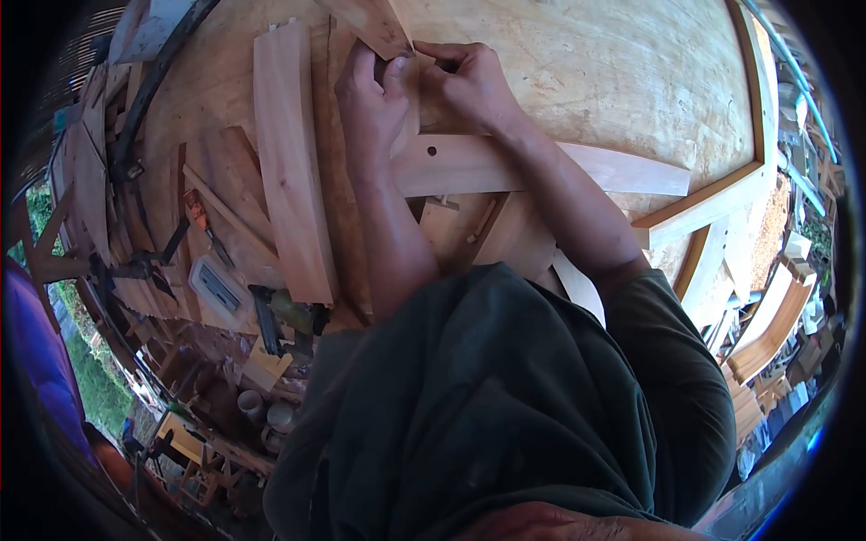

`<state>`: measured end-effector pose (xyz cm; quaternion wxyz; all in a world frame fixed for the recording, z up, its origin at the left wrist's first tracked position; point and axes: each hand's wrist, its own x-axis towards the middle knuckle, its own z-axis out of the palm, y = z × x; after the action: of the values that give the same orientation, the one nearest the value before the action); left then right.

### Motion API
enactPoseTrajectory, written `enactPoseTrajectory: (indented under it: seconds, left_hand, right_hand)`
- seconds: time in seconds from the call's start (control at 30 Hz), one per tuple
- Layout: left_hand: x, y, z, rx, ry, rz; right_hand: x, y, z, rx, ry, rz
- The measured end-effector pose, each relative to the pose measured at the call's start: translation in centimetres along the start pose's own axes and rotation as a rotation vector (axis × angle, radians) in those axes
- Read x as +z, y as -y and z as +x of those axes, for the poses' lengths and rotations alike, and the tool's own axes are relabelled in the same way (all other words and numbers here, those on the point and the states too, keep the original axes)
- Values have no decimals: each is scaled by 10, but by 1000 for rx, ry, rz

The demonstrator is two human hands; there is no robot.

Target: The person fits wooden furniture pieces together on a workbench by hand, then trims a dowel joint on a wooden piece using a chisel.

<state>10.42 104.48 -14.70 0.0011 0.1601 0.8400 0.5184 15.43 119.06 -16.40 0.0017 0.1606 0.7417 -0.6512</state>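
My left hand is closed around the near end of a wooden board that runs out of view at the top. Thumb and fingers of my right hand are pinched together at the corner of that same end. Whatever small thing they may hold is too small to make out. Below both hands lies a pale plank with a dark round hole near its left part. To the left of my left hand, a thick long piece of timber rests lengthwise on the plywood worktop.
At left are an orange-handled tool, thin wooden strips, a pale plastic case and a dark power tool. A wooden frame borders the right side. Wood offcuts crowd beyond it.
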Motion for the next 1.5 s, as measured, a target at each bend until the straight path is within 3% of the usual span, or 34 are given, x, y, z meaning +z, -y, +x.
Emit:
enactPoseTrajectory:
  seconds: [0.23, 0.4, 0.5, 0.67, 0.7, 0.9, 1.13, 1.23, 1.3, 1.33, 1.5]
  left_hand:
    - [-9, -19, 1, -23, 48, 78]
    - [-5, -18, -4, 73, -78, -46]
    - [-14, -21, -3, 63, -111, 101]
    - [-7, -1, -5, 174, -213, 13]
    - [-9, 2, -4, 141, -126, -40]
    - [-24, -8, -22, 135, -167, 93]
    - [-156, -98, -218, 85, 13, 149]
    - [-206, -119, -318, 22, -36, 228]
    - [-230, -126, -377, -169, -32, 76]
    - [-230, -125, -405, -63, -188, 183]
    - [-241, -133, -494, -238, -319, 90]
  right_hand:
    - [-1, 3, 0, -22, -21, -90]
    - [-3, 7, 0, -22, -47, -82]
    - [-6, 6, 3, -38, -118, -87]
    - [-29, 28, -20, -45, -165, -116]
    - [-38, 31, -35, -63, -146, -198]
    - [-77, 11, -151, -445, -127, -901]
    - [-68, -14, -178, -475, -137, -1099]
    - [-70, -19, -175, -456, -122, -1078]
    - [-66, -13, -179, -554, -107, -1086]
    - [-66, -11, -180, -578, -101, -1099]
    - [-73, -22, -171, -550, -30, -1109]
